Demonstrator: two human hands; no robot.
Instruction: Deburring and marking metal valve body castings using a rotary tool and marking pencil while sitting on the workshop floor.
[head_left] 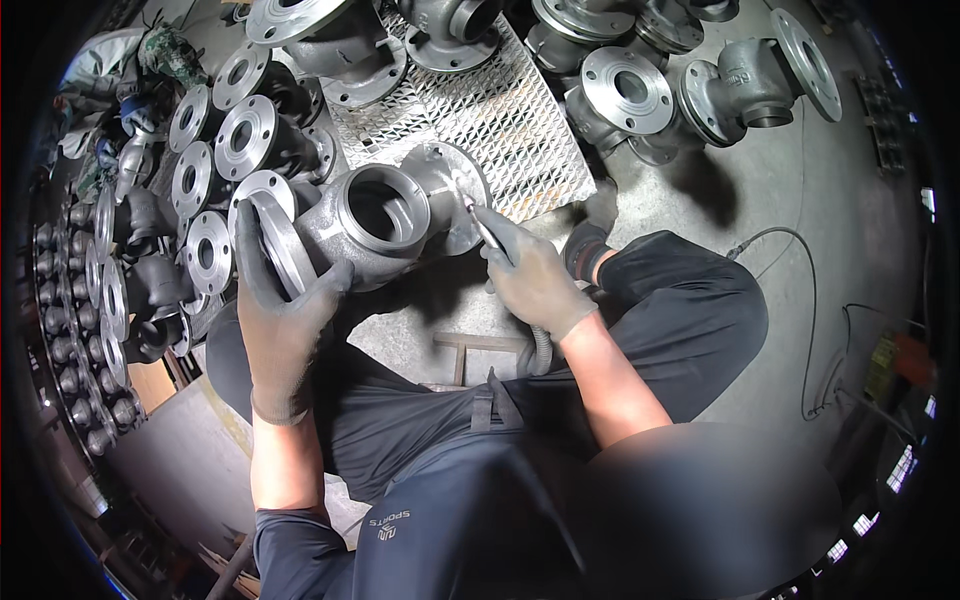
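Observation:
A grey cast-metal valve body with round flanges lies in front of me, its wide bore facing up. My left hand, in a grey work glove, is wrapped round the rim of its left flange, thumb and fingers on either side. In my gloved right hand is a slim metal grinder handpiece, held like a pen. Its tip meets or nearly meets the neck beside the right flange; exact contact is too small to tell. A ribbed hose runs down from below my right hand.
Several flanged valve bodies crowd the left side, with more at the back right. A metal grate platform lies beyond the workpiece. Between my legs is a metal frame. A black cable loops over the floor at right.

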